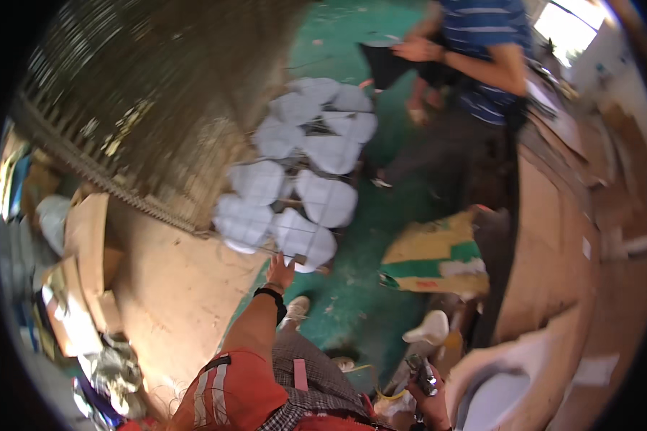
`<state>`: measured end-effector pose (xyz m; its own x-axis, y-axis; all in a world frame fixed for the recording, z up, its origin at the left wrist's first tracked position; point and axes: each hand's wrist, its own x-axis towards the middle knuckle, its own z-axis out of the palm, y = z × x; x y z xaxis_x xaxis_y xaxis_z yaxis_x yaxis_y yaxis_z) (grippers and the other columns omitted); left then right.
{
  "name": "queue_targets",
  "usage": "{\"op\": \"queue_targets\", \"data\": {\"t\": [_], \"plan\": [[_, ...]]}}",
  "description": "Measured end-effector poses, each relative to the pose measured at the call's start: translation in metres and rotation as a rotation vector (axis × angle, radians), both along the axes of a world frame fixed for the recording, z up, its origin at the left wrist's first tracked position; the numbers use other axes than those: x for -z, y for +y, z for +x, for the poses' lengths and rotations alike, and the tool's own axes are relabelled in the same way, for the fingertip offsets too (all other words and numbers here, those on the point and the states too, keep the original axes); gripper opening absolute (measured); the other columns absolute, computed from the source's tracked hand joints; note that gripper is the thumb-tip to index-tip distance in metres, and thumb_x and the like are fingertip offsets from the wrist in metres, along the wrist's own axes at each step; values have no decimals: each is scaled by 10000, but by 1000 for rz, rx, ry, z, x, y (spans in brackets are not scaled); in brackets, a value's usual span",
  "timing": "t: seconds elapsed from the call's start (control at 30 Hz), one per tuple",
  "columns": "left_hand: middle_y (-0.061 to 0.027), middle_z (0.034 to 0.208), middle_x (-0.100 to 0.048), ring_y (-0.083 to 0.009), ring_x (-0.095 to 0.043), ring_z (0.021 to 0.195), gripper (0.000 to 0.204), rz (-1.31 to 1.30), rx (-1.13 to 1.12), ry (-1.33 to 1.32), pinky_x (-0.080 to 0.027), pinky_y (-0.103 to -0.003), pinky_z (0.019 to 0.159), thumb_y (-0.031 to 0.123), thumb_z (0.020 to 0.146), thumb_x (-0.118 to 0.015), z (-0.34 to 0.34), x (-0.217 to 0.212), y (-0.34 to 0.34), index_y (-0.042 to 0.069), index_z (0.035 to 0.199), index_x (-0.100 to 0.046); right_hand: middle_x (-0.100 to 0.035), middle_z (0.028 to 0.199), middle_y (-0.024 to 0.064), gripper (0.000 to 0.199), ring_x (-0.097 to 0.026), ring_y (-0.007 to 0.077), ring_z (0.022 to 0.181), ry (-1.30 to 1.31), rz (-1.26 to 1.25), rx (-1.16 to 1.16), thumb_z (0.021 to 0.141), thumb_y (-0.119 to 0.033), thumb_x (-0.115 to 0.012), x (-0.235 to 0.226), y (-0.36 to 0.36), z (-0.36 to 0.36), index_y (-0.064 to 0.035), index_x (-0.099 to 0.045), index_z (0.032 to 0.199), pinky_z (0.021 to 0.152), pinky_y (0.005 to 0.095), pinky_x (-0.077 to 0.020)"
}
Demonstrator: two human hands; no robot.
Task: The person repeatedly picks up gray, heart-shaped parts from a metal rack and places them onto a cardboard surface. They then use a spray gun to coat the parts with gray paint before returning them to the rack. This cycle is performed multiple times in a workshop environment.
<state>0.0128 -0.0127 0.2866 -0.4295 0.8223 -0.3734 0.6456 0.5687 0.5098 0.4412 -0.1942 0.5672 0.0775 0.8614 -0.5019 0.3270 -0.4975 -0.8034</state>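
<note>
My left hand [280, 273] reaches forward, fingers stretched out, at the near edge of a wire rack. It looks to touch or nearly touch the rack's edge; blur hides the exact contact. Several rounded white pads [305, 233] lie in two rows on the rack, with thin wire lines across them. My right hand [431, 406], low at the right, is closed round a metal tool [423, 376] that looks like a spray gun. A yellow hose [392, 394] curves beside it.
A large slatted mesh rack [172, 93] leans at the upper left. Another person [482, 57] in a striped shirt holds a black piece [384, 65] beyond the pads. Cardboard [438, 255] and a white moulded piece [428, 328] lie at right; boxes [86, 244] stand at left.
</note>
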Motion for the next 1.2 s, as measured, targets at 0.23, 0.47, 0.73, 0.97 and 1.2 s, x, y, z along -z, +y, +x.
{"op": "queue_targets", "data": {"t": [0.23,0.47,0.73,0.97,1.2], "plan": [[-69,736,-623,-177,-568,507,181,-328,168,-769,-426,-333,417,185,830,-545,171,14,-58,92,962,-629,-604,946,19,553,-561,95,821,71,98,473,795,-56,-681,-120,-134,55,-32,-461,1301,734,263,-481],[-69,868,-640,-155,-594,531,412,-346,362,-534,-425,-277,411,110,793,-595,249,-79,-43,63,1199,-542,-591,877,38,432,-580,127,800,-52,394,1159,805,-165,-687,-208,-296,84,9,-502,1154,749,279,-485],[-47,826,-623,-159,-605,587,369,-318,497,-596,-441,-258,470,131,822,-568,348,-153,-34,75,1186,-538,-594,832,70,588,-574,143,741,-8,559,1296,798,-153,-677,-217,-348,46,32,-426,1297,698,278,-476],[-44,833,-624,-146,-600,582,279,-342,636,-531,-452,-249,479,130,838,-553,362,-156,-44,65,1109,-572,-593,825,86,564,-570,146,715,-7,456,1274,784,-120,-668,-227,-378,18,41,-435,1272,666,270,-478],[-53,890,-627,-188,-620,647,292,-399,652,-495,-474,-306,554,163,857,-533,351,-144,-39,100,1142,-544,-608,829,81,506,-598,156,733,-48,519,1316,799,-107,-654,-230,-326,29,33,-458,1245,704,280,-485]]}}
